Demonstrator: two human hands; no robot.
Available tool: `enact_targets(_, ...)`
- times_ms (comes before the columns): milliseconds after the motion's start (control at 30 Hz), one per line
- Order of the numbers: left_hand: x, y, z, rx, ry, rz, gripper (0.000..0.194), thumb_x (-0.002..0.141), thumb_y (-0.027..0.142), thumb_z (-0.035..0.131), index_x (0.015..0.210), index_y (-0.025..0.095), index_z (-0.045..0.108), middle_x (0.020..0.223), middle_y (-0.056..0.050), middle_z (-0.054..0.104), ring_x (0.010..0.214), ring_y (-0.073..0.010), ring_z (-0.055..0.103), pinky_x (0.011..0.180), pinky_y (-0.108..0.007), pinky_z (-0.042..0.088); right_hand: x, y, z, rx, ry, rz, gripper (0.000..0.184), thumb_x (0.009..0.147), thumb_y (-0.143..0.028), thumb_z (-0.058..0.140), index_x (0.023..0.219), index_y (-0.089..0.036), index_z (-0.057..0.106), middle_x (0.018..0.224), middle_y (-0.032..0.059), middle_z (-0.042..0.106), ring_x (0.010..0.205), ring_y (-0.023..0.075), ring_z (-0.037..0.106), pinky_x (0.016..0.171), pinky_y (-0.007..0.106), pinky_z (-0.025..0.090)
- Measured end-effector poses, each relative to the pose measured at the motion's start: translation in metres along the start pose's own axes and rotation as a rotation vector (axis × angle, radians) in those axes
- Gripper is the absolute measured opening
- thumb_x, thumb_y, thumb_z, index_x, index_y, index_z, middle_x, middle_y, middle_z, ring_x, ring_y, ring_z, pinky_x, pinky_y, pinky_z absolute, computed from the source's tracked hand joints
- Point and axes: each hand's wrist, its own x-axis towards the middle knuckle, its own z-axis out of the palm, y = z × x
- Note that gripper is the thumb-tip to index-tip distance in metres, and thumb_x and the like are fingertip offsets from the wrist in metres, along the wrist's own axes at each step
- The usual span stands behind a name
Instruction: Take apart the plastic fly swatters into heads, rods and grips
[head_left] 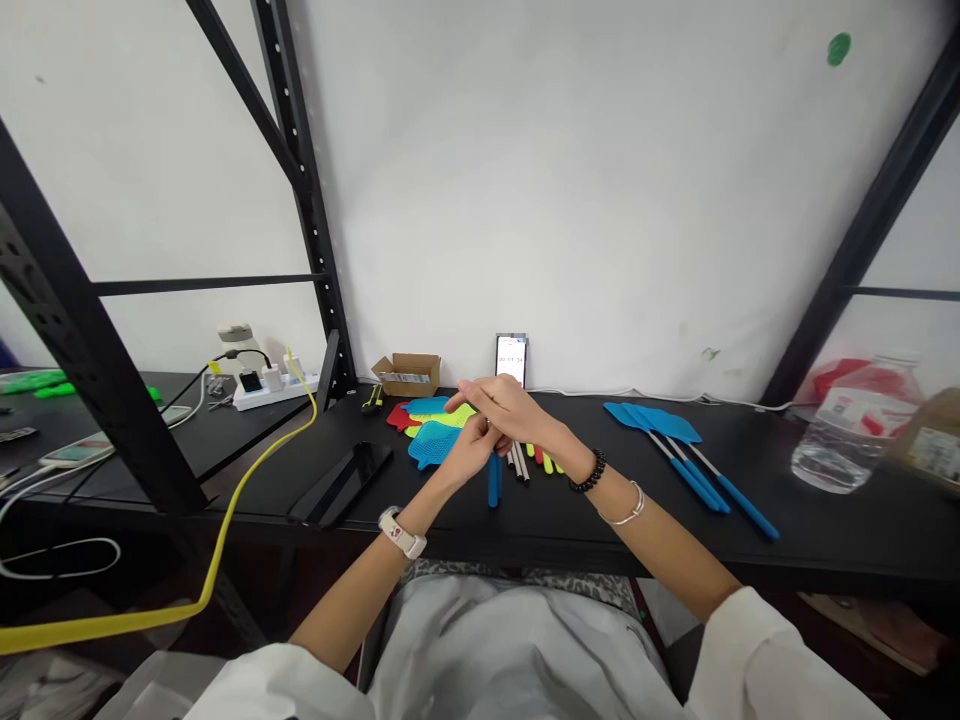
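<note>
Above the black table, my left hand (477,446) is closed around an upright blue fly swatter handle (494,482); its lower part shows beneath my fingers. My right hand (510,404) lies over the top of my left one, fingers stretched out to the left, and hides the upper end of the handle. Just left of my hands lie loose swatter heads, among them a blue one (433,443), a yellow-green one (451,415) and a red one (400,416). Several metal rods (517,462) and yellow-green handles (547,462) lie behind, partly covered by my right wrist.
Blue fly swatters (679,455) lie at right, near a clear plastic jug (844,440). A phone (511,358) showing a timer leans on the wall. A black phone (349,482), a small cardboard box (412,374) and a power strip (274,390) stand left. A yellow cable (232,510) crosses the left edge.
</note>
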Motion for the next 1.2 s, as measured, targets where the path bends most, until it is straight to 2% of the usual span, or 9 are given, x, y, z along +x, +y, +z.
enact_targets(233, -0.003, 0.021, -0.013, 0.094, -0.127, -0.040, 0.035, 0.074, 0.047, 0.049, 0.059, 0.015, 0.053, 0.057, -0.003, 0.054, 0.058, -0.0117, 0.052, 0.057, -0.022, 0.041, 0.001, -0.005, -0.002, -0.054, -0.016, 0.041, 0.057, 0.093, -0.047, 0.026, 0.073, -0.015, 0.069, 0.066, 0.0030, 0.064, 0.060, 0.0129, 0.061, 0.060, 0.022, 0.045)
enact_targets(367, -0.005, 0.027, -0.015, 0.093, -0.154, -0.037, 0.032, 0.076, 0.042, 0.049, 0.061, 0.015, 0.057, 0.058, -0.004, 0.055, 0.061, -0.0125, 0.052, 0.064, -0.025, 0.044, 0.002, -0.006, 0.000, -0.098, -0.016, 0.059, 0.056, 0.093, -0.044, 0.026, 0.071, -0.014, 0.069, 0.064, 0.0033, 0.064, 0.059, 0.0135, 0.060, 0.060, 0.024, 0.045)
enact_targets(433, -0.005, 0.024, -0.013, 0.048, -0.132, -0.052, 0.033, 0.077, 0.043, 0.047, 0.062, 0.015, 0.056, 0.058, -0.003, 0.054, 0.061, -0.0117, 0.051, 0.063, -0.024, 0.044, 0.001, -0.006, -0.001, -0.072, -0.025, 0.058, 0.051, 0.094, -0.042, 0.027, 0.079, -0.016, 0.069, 0.073, 0.0037, 0.065, 0.063, 0.0142, 0.060, 0.062, 0.025, 0.046)
enact_targets(533, -0.003, 0.018, -0.011, -0.066, -0.086, -0.079, 0.030, 0.077, 0.042, 0.049, 0.065, 0.015, 0.052, 0.057, 0.000, 0.050, 0.056, -0.0088, 0.049, 0.059, -0.022, 0.042, -0.004, -0.005, -0.003, 0.045, 0.004, 0.025, 0.034, 0.093, -0.039, 0.032, 0.113, -0.024, 0.056, 0.109, 0.0034, 0.057, 0.084, 0.0169, 0.059, 0.069, 0.027, 0.048)
enact_targets(667, 0.001, 0.017, -0.010, -0.335, -0.059, -0.069, 0.024, 0.078, 0.039, 0.049, 0.071, 0.016, 0.045, 0.054, 0.005, 0.037, 0.050, -0.0048, 0.041, 0.052, -0.018, 0.036, -0.024, 0.009, -0.005, 0.246, 0.247, 0.025, 0.039, 0.092, -0.037, 0.036, 0.131, -0.031, 0.032, 0.130, 0.0025, 0.040, 0.115, 0.0185, 0.041, 0.092, 0.032, 0.037)
enact_targets(767, 0.002, 0.023, -0.013, -0.495, -0.027, -0.048, 0.024, 0.080, 0.038, 0.046, 0.071, 0.016, 0.044, 0.055, 0.006, 0.031, 0.048, -0.0031, 0.035, 0.050, -0.016, 0.033, -0.050, 0.027, -0.001, 0.373, 0.272, 0.212, 0.038, 0.090, -0.039, 0.040, 0.126, -0.026, 0.037, 0.121, 0.0059, 0.048, 0.113, 0.0192, 0.043, 0.091, 0.034, 0.037)
enact_targets(900, 0.004, 0.029, -0.019, -0.665, 0.057, -0.032, 0.023, 0.081, 0.036, 0.045, 0.071, 0.016, 0.045, 0.054, 0.007, 0.025, 0.047, -0.0023, 0.031, 0.048, -0.015, 0.031, -0.083, 0.035, 0.011, 0.486, 0.021, 0.504, 0.036, 0.089, -0.044, 0.041, 0.114, -0.019, 0.046, 0.097, 0.0074, 0.060, 0.090, 0.0189, 0.057, 0.072, 0.030, 0.046)
enact_targets(1033, 0.006, 0.030, -0.022, -0.739, 0.132, -0.027, 0.022, 0.083, 0.031, 0.040, 0.077, 0.014, 0.051, 0.054, 0.006, 0.026, 0.047, -0.0028, 0.032, 0.049, -0.015, 0.032, -0.096, 0.027, 0.024, 0.503, -0.185, 0.504, 0.032, 0.087, -0.046, 0.044, 0.093, -0.015, 0.049, 0.067, 0.0027, 0.060, 0.059, 0.0141, 0.059, 0.050, 0.021, 0.043)
enact_targets(1200, 0.010, 0.022, -0.026, -0.741, 0.184, -0.019, 0.024, 0.084, 0.029, 0.039, 0.088, 0.011, 0.056, 0.055, 0.005, 0.032, 0.052, -0.0048, 0.039, 0.054, -0.017, 0.037, -0.093, 0.029, 0.025, 0.446, -0.108, 0.482, 0.034, 0.085, -0.049, 0.046, 0.075, -0.016, 0.045, 0.052, -0.0031, 0.051, 0.043, 0.0088, 0.049, 0.042, 0.018, 0.038)
